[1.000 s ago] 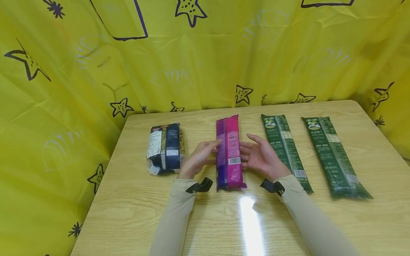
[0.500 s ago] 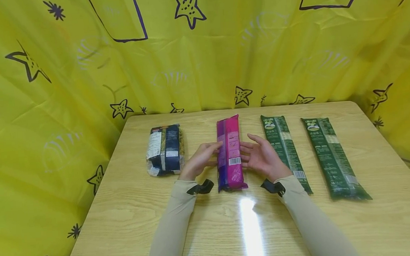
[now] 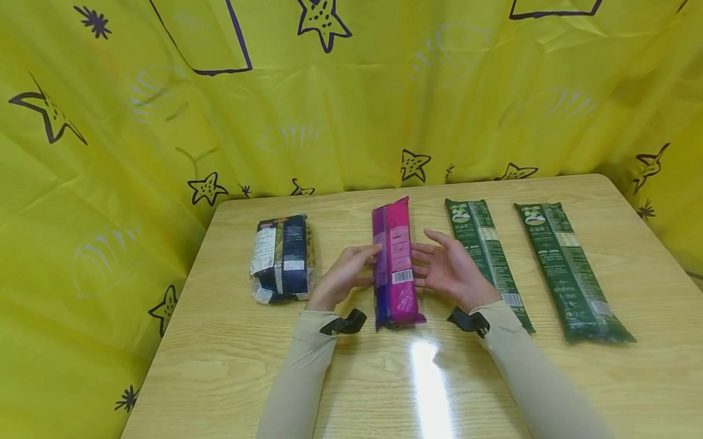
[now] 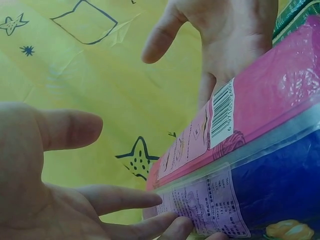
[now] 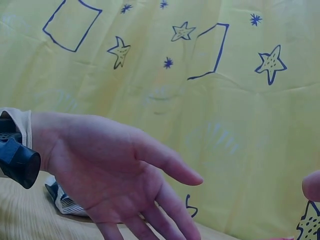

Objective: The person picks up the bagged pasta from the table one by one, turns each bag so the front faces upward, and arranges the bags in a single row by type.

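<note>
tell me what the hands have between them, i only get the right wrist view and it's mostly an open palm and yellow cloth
Observer: In the head view, a long pink and purple packet is between the left hand and the right hand.
Operator: ok, anything printed on it
Observer: Yes, the left wrist view shows a barcode on its pink side.
Operator: and what's over at the right of the table
Observer: Two long green packets lie there, one close by the right hand and the other farther right.
</note>
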### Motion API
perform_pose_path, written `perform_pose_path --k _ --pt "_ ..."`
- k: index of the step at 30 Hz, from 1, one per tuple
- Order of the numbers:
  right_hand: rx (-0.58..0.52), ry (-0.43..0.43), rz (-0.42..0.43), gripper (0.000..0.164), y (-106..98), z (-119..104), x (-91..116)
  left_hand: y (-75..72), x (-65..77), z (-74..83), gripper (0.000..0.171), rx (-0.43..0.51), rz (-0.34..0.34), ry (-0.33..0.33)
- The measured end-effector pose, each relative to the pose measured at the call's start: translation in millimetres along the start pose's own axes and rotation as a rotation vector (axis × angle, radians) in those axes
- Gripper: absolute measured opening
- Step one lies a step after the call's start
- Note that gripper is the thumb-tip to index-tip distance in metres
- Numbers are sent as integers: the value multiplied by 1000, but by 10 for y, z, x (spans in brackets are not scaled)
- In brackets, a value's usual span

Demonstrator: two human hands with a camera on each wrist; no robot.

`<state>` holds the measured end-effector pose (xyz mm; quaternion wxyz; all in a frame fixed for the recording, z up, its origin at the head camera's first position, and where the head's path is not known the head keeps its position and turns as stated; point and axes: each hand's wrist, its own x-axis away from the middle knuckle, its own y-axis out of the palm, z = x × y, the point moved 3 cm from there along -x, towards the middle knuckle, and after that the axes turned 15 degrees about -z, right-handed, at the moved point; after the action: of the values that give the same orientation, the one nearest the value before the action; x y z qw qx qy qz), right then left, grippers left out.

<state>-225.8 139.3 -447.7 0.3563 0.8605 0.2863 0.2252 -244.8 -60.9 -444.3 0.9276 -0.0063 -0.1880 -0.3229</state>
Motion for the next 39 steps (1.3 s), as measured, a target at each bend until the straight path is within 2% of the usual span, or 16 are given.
perform_pose_path --k 32,39 --pt "73 -13 -7 80 95 -43 49 27 -31 -30 53 17 -50 32" --pt "121 -18 -2 79 131 -27 49 17 -20 -20 54 2 -36 31"
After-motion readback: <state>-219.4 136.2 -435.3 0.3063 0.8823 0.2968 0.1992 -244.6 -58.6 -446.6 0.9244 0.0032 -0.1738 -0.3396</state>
